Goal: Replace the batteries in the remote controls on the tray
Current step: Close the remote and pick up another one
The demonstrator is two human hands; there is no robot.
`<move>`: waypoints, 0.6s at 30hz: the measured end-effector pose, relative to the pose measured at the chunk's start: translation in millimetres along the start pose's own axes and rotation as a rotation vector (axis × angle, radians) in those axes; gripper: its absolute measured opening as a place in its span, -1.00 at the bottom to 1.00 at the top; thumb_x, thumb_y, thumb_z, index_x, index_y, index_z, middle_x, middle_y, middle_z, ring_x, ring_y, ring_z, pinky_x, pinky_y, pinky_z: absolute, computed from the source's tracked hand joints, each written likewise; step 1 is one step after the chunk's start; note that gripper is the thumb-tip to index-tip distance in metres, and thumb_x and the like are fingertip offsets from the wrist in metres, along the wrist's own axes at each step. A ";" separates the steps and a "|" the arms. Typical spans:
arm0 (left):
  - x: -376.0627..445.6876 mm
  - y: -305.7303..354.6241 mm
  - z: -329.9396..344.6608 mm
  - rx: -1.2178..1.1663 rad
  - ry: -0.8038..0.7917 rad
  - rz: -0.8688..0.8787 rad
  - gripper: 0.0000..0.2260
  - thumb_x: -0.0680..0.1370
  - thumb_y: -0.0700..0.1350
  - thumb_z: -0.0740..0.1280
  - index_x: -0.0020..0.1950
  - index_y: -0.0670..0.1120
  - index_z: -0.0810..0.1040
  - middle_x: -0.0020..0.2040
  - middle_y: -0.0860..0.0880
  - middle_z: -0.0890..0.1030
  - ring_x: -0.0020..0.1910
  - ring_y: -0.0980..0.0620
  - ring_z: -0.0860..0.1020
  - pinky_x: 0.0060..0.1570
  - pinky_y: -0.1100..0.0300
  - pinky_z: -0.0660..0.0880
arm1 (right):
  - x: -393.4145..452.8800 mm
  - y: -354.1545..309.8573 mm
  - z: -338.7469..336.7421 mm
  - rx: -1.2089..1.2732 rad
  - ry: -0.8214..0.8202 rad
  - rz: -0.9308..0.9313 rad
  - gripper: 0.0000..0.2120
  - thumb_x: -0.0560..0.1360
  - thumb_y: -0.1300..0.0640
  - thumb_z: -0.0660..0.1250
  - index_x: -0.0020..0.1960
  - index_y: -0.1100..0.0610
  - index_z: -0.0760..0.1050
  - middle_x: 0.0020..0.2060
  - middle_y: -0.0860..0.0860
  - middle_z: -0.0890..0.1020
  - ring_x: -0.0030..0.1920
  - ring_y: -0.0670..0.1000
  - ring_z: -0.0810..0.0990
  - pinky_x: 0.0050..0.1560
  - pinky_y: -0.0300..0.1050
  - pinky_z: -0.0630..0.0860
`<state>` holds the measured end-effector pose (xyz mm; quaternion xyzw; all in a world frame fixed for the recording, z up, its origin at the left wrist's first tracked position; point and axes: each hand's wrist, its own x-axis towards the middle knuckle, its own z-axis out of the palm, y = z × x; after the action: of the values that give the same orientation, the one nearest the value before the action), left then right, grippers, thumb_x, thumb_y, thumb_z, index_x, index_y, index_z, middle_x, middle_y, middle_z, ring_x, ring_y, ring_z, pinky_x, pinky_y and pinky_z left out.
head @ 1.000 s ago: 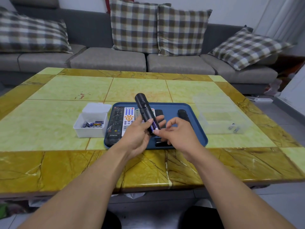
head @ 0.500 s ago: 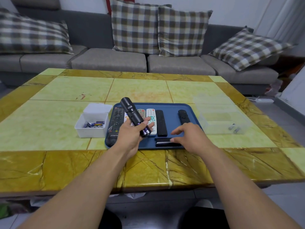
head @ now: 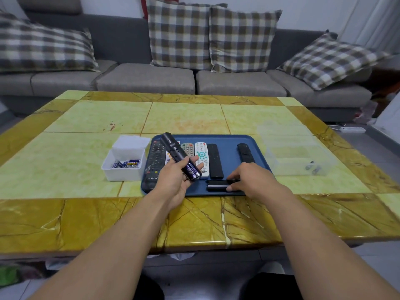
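Black plastic fills my left hand (head: 173, 180): its fingers grip an open remote (head: 180, 159) with two batteries (head: 193, 171) showing at its near end, the long axis tilting away and to the left above the blue tray (head: 258, 148). My right hand (head: 252, 178) is the nearer one to the loose battery cover (head: 217, 185), which lies crosswise at the tray's near edge; its fingertips pinch the cover's right end. Other remotes lie lengthwise just behind. A white box of batteries (head: 124, 164) stands beside the tray's left edge on the bench (head: 86, 217), clear of the path.
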<state>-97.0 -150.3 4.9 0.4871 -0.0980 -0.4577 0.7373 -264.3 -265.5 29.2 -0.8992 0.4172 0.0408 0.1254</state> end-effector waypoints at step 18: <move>-4.0 2.5 1.2 -0.064 0.035 0.075 -0.81 0.70 -0.15 0.19 0.25 -0.14 0.53 0.06 -0.15 0.68 0.08 -0.13 0.65 0.06 -0.04 0.61 | -24.1 -22.2 -2.3 0.517 0.246 -0.125 -0.68 0.52 -0.13 0.40 0.24 -0.10 0.59 0.03 -0.17 0.62 0.00 -0.18 0.55 0.01 -0.20 0.49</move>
<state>-98.5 -147.8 8.7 0.4673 -0.0885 -0.4242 0.7706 -263.1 -234.5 39.9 -0.8596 0.3697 -0.1838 0.3011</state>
